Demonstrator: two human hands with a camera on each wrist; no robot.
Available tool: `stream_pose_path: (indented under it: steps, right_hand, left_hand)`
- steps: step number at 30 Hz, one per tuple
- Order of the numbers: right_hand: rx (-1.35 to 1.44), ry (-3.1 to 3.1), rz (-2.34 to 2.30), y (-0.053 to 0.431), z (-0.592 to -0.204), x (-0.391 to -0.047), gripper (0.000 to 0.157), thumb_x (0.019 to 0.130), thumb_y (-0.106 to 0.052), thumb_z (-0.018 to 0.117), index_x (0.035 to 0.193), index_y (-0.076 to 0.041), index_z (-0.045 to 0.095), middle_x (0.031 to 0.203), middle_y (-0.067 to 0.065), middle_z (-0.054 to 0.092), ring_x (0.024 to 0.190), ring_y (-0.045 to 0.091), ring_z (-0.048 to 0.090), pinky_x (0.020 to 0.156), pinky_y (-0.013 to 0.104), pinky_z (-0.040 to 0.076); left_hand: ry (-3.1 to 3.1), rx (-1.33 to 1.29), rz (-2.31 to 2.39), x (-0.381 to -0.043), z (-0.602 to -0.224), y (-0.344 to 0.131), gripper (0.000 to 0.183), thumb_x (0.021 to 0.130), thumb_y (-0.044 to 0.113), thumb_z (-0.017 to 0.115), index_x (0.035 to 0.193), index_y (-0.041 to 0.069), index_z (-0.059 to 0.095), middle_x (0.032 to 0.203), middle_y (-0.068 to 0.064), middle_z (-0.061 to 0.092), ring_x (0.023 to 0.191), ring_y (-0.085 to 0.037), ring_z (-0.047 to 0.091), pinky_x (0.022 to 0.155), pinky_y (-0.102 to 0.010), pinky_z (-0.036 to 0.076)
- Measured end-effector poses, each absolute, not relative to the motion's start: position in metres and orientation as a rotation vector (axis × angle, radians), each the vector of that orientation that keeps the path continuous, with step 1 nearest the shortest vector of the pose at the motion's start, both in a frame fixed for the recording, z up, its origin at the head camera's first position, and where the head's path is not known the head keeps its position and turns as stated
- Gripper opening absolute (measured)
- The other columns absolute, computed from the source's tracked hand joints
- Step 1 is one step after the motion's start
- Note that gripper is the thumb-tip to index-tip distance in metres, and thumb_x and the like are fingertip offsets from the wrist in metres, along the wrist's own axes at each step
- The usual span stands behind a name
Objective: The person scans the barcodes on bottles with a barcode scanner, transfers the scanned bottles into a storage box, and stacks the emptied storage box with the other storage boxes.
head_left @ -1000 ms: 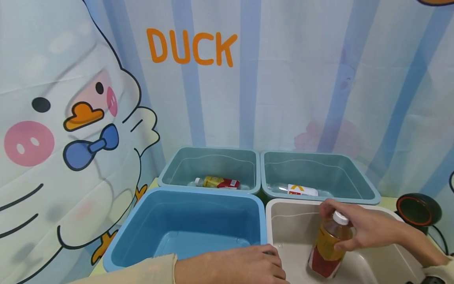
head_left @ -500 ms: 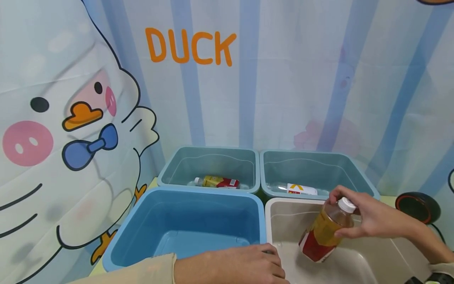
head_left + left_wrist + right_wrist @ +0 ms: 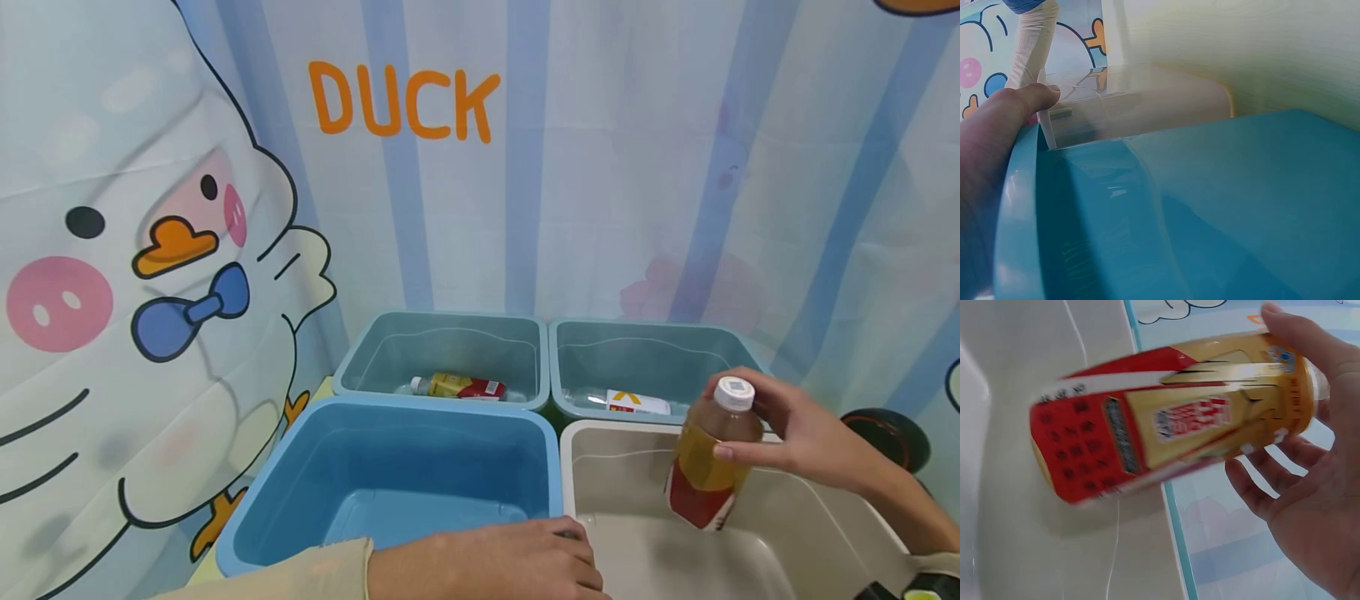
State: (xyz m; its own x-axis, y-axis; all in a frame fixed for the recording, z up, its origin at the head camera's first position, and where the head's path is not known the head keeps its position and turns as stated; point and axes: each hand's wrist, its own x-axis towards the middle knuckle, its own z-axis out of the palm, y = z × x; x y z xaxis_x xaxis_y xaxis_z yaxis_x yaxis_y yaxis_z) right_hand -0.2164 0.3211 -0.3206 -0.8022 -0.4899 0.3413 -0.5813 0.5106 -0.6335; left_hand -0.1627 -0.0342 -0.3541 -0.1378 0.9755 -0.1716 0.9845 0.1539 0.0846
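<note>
Aloft, R fingers (image 3: 1249,487) part-curled round btl (image 3: 1166,419) near beige-bin rim (image 3: 615,428); L fingers (image 3: 583,552), hold unclear.

Orange "DUCK" (image 3: 403,102) on striped backdrop (image 3: 468,217); bottle label (image 3: 1172,419) too blurred.

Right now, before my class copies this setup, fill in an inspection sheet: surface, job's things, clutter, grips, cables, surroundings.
Surface: pale tabletop, visible only around the bins.
Job's things: yellow-and-red bottle with a white cap, held over the beige bin; blue bin alongside; left back bin and right back bin, one bottle lying in each.
Clutter: dark round object behind the right arm, partly hidden.
Right grip: holds the yellow-and-red bottle near its top.
Left grip: rests where the blue and beige bins meet; whether it clasps a rim is unclear.
Cables: nothing seen clearly.
Surroundings: striped curtain with duck print and orange "DUCK" lettering.
</note>
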Motion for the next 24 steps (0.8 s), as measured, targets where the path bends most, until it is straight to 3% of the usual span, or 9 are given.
stream_pose_path:
  steps: [7, 19, 24]
  right_hand:
    - [0.898, -2.566, 1.288, 0.322, -0.316, -0.216, 0.049, 0.093, 0.003, 0.072, 0.137, -0.01, 0.054, 0.119, 0.0, 0.064, 0.098, 0.017, 0.067, 0.075, 0.034, 0.06]
    - [0.885, -2.475, 1.284, 0.32, -0.308, -0.218, 0.04, 0.096, 0.006, 0.065, 0.134, -0.006, 0.056, 0.121, -0.001, 0.068, 0.106, 0.012, 0.067, 0.079, 0.031, 0.058]
    - [0.908, -2.402, 1.361, 0.32, -0.301, -0.221, 0.037, 0.097, 0.011, 0.06, 0.132, -0.002, 0.055, 0.128, 0.007, 0.066, 0.115, 0.013, 0.067, 0.084, 0.029, 0.056]
  left_hand:
    - [2.242, 1.984, -0.072, -0.163, -0.355, -0.035, 0.055, 0.093, 0.048, 0.073, 0.143, 0.024, 0.065, 0.13, 0.016, 0.068, 0.12, 0.006, 0.055, 0.109, -0.01, 0.024]
    - [2.245, 1.992, -0.041, -0.163, -0.355, -0.036, 0.055, 0.092, 0.045, 0.076, 0.141, 0.022, 0.067, 0.13, 0.014, 0.069, 0.122, 0.005, 0.056, 0.109, -0.011, 0.026]
    - [2.241, 1.987, -0.034, -0.163, -0.355, -0.037, 0.056, 0.091, 0.045, 0.076, 0.141, 0.022, 0.066, 0.131, 0.014, 0.069, 0.122, 0.005, 0.055, 0.109, -0.011, 0.025]
